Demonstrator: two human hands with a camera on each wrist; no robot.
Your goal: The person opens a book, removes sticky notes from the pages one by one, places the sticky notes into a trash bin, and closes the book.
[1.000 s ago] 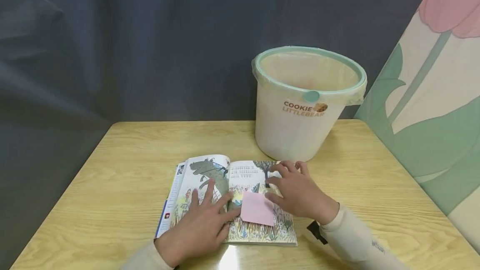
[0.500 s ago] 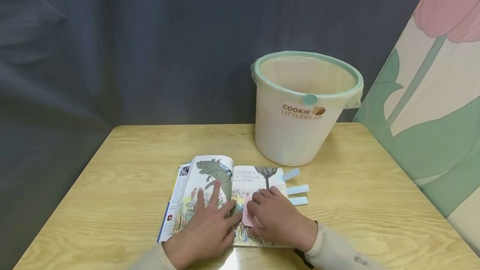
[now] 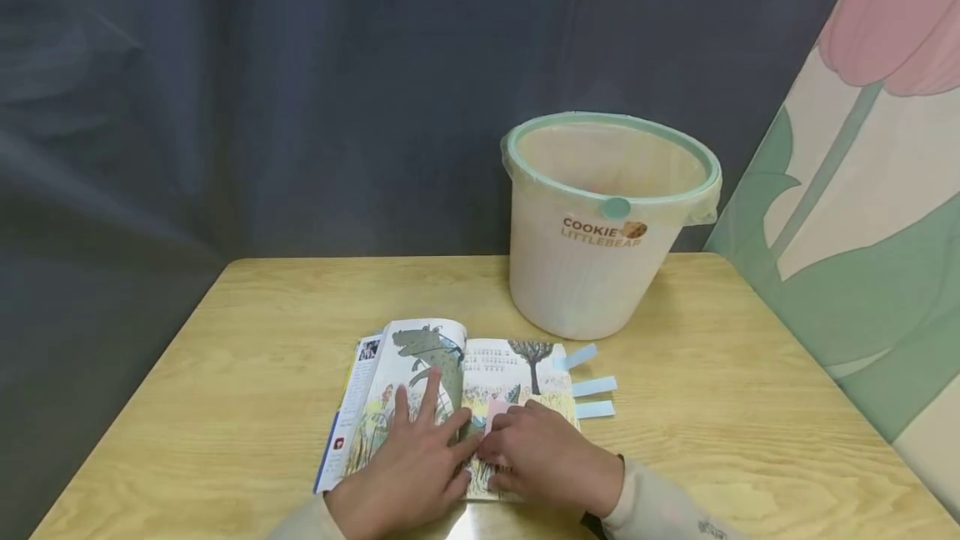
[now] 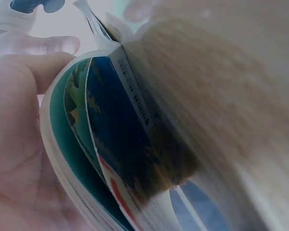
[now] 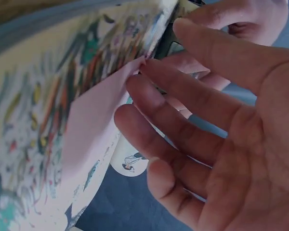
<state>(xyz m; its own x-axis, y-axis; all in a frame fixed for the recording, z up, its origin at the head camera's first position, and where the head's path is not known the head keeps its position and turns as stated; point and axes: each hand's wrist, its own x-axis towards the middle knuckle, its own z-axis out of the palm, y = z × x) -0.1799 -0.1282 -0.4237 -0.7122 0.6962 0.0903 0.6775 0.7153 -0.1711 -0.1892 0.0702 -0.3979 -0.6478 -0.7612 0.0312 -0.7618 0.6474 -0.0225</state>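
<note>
An open picture book [image 3: 486, 355] lies on the table, a crocodile drawn on its left page and a tree on its right. My left hand [image 3: 411, 461] rests on it with fingers spread, holding the left page down across the spine. Over the right page is my right hand [image 3: 542, 455], its fingers gently bent. Beneath it sits a pink sticky note [image 3: 495, 408], mostly hidden by the hand. In the right wrist view the index fingertip meets a corner of the note [image 5: 94, 125], while the thumb stands apart. The left wrist view shows the book's curved pages [image 4: 115, 120] beside the palm.
Blue sticky tabs [image 3: 594, 387] stick out from the book's right edge. Behind the book, a white bin [image 3: 581, 273] with a green rim and a liner stands on the wooden table [image 3: 247, 357]. A dark curtain [image 3: 360, 98] hangs at the back, with a tulip-painted panel [image 3: 870, 215] at right.
My right hand has come down and left from the page's right edge onto the pink note, uncovering the blue tabs. The left hand stays spread on the book. The view has tilted slightly up.
</note>
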